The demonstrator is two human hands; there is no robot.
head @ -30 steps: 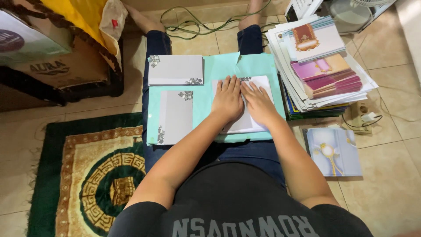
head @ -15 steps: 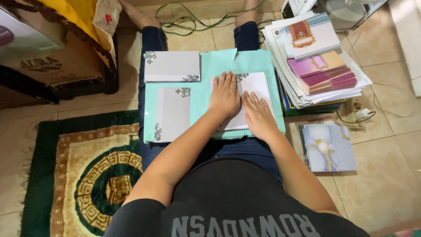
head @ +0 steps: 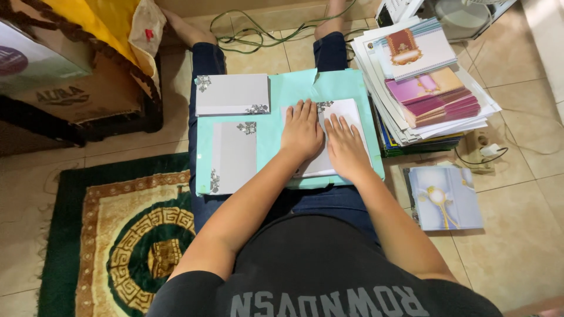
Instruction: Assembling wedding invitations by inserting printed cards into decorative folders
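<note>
**Mia:** What is all around the person?

**Ben:** A brown cardboard box [head: 76,88] sits at the top left, with a yellow cloth [head: 100,20] over it. It has dark letters on its side. At the top right is a big stack of cards and paper [head: 423,88]. The top ones are white, tan and pink. Below that stack, on the tile floor, lies a pale blue card [head: 446,196] with a gold shape on it. A green and gold rug [head: 117,235] is on the left.

**Mia:** And on the lap?

**Ben:** A flat teal board [head: 276,88] rests across the legs. Two grey cards [head: 232,94] with silver flowers lie on its left part.

**Mia:** Where are the hands?

**Ben:** Both lie on a white card [head: 349,111] on the right part of the board. The left hand [head: 302,132] and the right hand [head: 346,147] are side by side, thumbs nearly touching. Both arms reach forward.

**Mia:** Are they grabbing it?

**Ben:** No. The fingers are flat and spread, palms down, pressing on the card. Nothing is held.
</note>
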